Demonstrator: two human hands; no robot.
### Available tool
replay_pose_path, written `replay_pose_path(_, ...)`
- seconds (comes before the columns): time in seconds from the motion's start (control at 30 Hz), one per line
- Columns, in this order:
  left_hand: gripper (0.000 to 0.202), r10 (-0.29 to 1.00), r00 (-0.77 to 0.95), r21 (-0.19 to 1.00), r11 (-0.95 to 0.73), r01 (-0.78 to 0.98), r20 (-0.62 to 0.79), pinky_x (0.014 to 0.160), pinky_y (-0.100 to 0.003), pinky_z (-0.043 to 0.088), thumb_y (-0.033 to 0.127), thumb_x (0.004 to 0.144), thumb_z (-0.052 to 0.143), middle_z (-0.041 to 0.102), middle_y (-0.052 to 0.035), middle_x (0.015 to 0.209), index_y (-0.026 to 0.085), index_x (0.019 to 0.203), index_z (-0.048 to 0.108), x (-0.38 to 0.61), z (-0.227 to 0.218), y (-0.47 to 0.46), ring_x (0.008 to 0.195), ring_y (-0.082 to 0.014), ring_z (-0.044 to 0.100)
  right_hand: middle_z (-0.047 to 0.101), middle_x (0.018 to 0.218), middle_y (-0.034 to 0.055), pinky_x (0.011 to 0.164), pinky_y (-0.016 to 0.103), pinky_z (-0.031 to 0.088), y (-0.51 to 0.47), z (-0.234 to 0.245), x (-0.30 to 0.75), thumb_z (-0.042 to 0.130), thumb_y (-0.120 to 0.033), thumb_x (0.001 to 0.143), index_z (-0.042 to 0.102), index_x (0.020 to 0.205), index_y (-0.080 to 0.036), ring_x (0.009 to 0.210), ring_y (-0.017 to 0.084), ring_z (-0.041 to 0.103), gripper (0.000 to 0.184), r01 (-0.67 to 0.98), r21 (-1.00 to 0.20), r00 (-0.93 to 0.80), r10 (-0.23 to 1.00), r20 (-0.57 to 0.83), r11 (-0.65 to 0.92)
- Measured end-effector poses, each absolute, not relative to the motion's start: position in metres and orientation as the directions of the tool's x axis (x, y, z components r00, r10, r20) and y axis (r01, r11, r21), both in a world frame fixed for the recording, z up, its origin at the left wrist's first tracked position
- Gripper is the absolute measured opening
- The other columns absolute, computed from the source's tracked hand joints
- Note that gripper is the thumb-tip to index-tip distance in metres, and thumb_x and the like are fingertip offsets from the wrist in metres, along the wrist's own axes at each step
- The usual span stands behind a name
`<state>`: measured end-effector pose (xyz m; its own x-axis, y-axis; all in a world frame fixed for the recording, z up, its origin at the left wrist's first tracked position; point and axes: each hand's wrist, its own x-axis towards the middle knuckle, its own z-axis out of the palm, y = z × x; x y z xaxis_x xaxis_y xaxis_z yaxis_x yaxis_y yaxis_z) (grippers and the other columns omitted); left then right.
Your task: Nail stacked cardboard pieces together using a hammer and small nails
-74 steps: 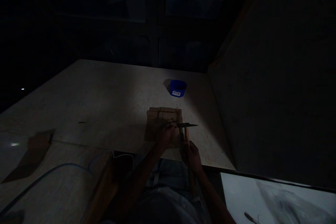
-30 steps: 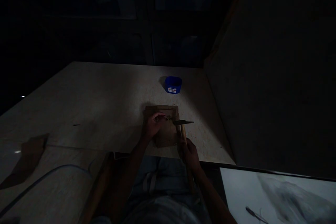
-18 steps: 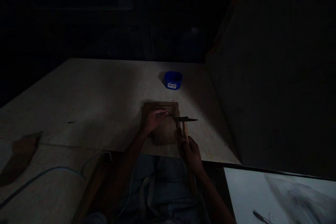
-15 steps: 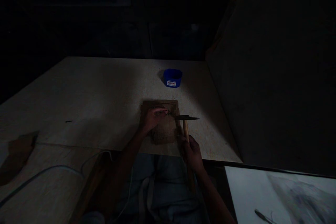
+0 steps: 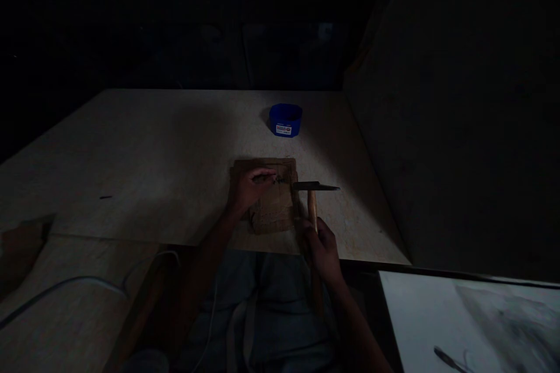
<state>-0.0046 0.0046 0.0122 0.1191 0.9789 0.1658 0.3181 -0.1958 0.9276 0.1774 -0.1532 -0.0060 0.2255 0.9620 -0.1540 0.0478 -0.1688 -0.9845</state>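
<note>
A brown cardboard piece (image 5: 275,215), layered and rough-edged, lies on the table near its front edge. Over its upper left part reaches my left hand (image 5: 248,189), thumb and fingertips pinched together. What they hold, if anything, is too dark and small to make out. Right by those fingertips, a small dark object (image 5: 280,179) shows on the cardboard. My right hand (image 5: 322,247) is wrapped round the wooden handle of a hammer (image 5: 312,210). The hammer's dark metal head is level, with its left end at the cardboard's right edge and its thin end pointing right.
Behind the cardboard stands a blue plastic bin (image 5: 285,120) with a white label. A small dark strip (image 5: 105,197) lies to the left. A cable (image 5: 83,280) crosses the lower left. A tall panel (image 5: 446,128) borders the right side, above a white surface (image 5: 406,315) with a thin tool (image 5: 446,356).
The view has shifted a little, so the table and bin appear higher. The hammer has moved slightly right. My left hand stays pinched beside the small dark object.
</note>
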Motion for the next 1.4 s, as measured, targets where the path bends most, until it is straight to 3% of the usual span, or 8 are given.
replay_pose_path(0.4, 0.012, 0.953, 0.189, 0.839, -0.3, 0.454, 0.239, 0.083, -0.032, 0.061, 0.022, 0.082, 0.069, 0.08, -0.0044, 0.093, 0.02, 0.088, 0.079, -0.0017, 0.0205, 0.0011, 0.086, -0.019, 0.075, 0.041, 0.056, -0.0074, 0.041, 0.02, 0.028, -0.1541, -0.0095, 0.1757, 0.057, -0.052, 0.091, 0.053, 0.08, -0.022, 0.046, 0.009, 0.035, 0.032, -0.105, -0.977, 0.2, 0.959, -0.201, -0.183)
replay_pose_path(0.77, 0.012, 0.918, 0.26, 0.73, -0.395, 0.557, 0.299, 0.084, -0.033, 0.059, 0.018, 0.081, 0.069, 0.08, -0.0056, 0.092, 0.02, 0.089, 0.079, -0.0029, 0.0187, 0.0023, 0.087, -0.0193, 0.073, 0.043, 0.055, -0.0071, 0.04, 0.021, 0.03, -0.1545, -0.0104, 0.1764, 0.056, -0.055, 0.091, 0.053, 0.078, -0.022, 0.045, 0.01, 0.039, 0.035, -0.071, -0.985, 0.212, 0.962, -0.171, -0.16)
replay_pose_path(1.4, 0.011, 0.968, 0.175, 0.855, -0.24, 0.459, 0.178, 0.084, -0.034, 0.061, 0.02, 0.079, 0.07, 0.08, -0.0046, 0.094, 0.02, 0.087, 0.078, -0.0038, 0.0154, -0.0005, 0.088, -0.0199, 0.075, 0.042, 0.057, -0.0069, 0.041, 0.021, 0.028, -0.1531, -0.0109, 0.1759, 0.056, -0.051, 0.092, 0.054, 0.08, -0.022, 0.047, 0.01, 0.036, 0.031, -0.068, -0.984, 0.217, 0.961, -0.173, -0.162)
